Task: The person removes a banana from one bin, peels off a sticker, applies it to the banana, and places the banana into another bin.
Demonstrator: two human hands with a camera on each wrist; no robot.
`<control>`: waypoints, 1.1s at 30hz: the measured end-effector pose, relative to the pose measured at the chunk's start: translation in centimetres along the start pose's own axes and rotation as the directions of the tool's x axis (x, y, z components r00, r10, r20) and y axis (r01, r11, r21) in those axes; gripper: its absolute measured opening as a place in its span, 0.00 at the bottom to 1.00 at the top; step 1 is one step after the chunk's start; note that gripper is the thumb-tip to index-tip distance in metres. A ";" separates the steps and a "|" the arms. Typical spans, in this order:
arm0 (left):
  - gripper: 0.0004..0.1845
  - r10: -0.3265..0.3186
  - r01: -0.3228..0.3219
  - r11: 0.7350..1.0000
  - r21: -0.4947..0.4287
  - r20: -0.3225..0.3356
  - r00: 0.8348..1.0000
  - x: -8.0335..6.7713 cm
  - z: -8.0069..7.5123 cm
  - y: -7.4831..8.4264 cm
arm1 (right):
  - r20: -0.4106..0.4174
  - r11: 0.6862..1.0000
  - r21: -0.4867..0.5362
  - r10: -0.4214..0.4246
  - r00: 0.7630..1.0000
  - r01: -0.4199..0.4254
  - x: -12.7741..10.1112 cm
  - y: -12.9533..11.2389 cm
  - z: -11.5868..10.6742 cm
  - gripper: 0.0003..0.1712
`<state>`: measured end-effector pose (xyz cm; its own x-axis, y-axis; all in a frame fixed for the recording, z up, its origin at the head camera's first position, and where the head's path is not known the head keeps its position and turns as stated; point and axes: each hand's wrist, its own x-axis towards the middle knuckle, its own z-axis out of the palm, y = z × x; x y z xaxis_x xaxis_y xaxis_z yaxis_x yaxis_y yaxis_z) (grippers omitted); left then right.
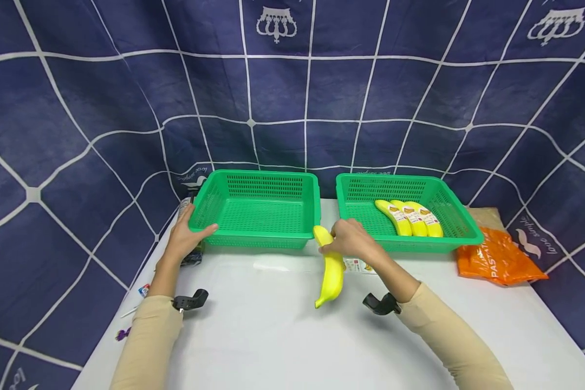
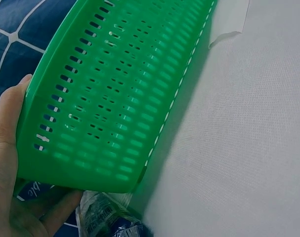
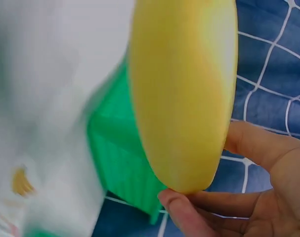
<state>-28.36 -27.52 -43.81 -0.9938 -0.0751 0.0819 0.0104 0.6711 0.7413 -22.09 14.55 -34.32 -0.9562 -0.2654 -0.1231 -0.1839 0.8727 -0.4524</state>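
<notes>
My right hand point(image 1: 351, 238) pinches a yellow banana point(image 1: 332, 276) by its upper end, and it hangs tilted over the table with its stem end down. Close up in the right wrist view, the banana point(image 3: 184, 94) has thumb and fingers at its blunt end. With my left hand point(image 1: 180, 238) I grip the near-left corner of a green basket point(image 1: 253, 240), thumb over the rim. In the left wrist view the fingers go round the end of this basket point(image 2: 100, 98). No fruit lies in it. A second green basket point(image 1: 419, 245) on the right holds three labelled bananas point(image 1: 411, 219).
Printed labels point(image 1: 356, 265) lie on the white table point(image 1: 273, 336) behind the banana. An orange bag point(image 1: 499, 257) sits beside the right basket. A dark plastic package point(image 1: 193, 254) is by my left hand. Blue curtains point(image 1: 283, 92) stand behind and at both sides.
</notes>
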 end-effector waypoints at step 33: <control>0.58 -0.015 0.014 1.000 0.012 0.006 1.000 -0.3 -0.1 0.3 | 0.043 0.986 0.109 0.123 0.992 -0.127 -4.2 5.2 9.0 0.22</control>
<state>-28.06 -27.33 -43.57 -0.9945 -0.0805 0.0671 -0.0054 0.6789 0.7342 -16.95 16.51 -44.06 -0.9608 -0.1739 -0.2158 -0.0355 0.8494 -0.5265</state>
